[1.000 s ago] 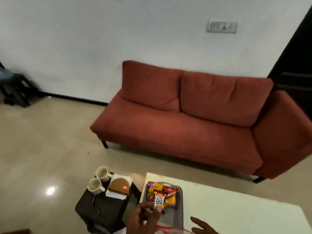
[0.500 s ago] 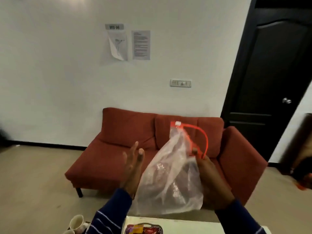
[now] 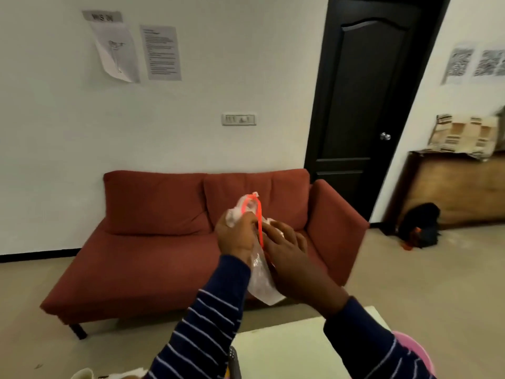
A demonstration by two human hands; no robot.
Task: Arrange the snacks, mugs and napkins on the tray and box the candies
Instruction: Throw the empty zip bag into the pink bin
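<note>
Raised in front of me is a clear plastic bag with a red zip strip, crumpled between both hands. My left hand is closed around its upper part. My right hand presses against the bag from the right with fingers spread over it. The white table lies below my arms at the bottom of the view. A pale mug rim just shows at the bottom left edge. A dark edge of the tray peeks out beside my left sleeve; snacks, napkins and candies are out of view.
A red sofa stands against the white wall beyond the table. A black door is at the right, with a wooden cabinet and a dark bag on the floor beside it. Something pink sits at the bottom right.
My view swung up from the tray and stool to the wall. Both hands rose with the plastic bag; it hung spread open half a second ago and is now bunched between my hands.
</note>
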